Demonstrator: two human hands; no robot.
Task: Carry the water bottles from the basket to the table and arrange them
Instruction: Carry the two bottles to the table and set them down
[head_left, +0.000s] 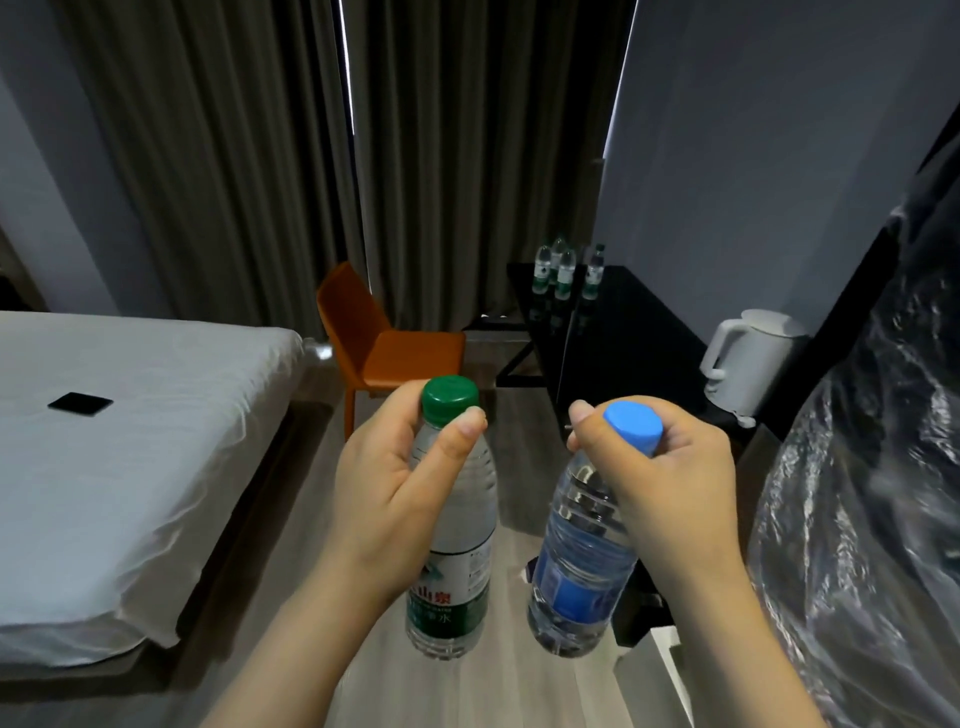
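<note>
My left hand (387, 483) grips the neck of a green-capped water bottle (457, 571) with a green label, held upright above the floor. My right hand (660, 473) grips the neck of a blue-capped water bottle (576, 582) with a blue label, tilted slightly to the left. Both bottles hang in front of me at mid-frame. Ahead on the right stands a glossy black table (634, 322), and several green-labelled bottles (563, 270) stand grouped at its far end. The basket is not in view.
A white kettle (748, 364) sits on the black table's near right part. An orange chair (384, 343) stands left of the table before dark curtains. A white bed (130, 441) with a black phone (80, 404) fills the left. Crinkled clear plastic (872, 493) bulges at right.
</note>
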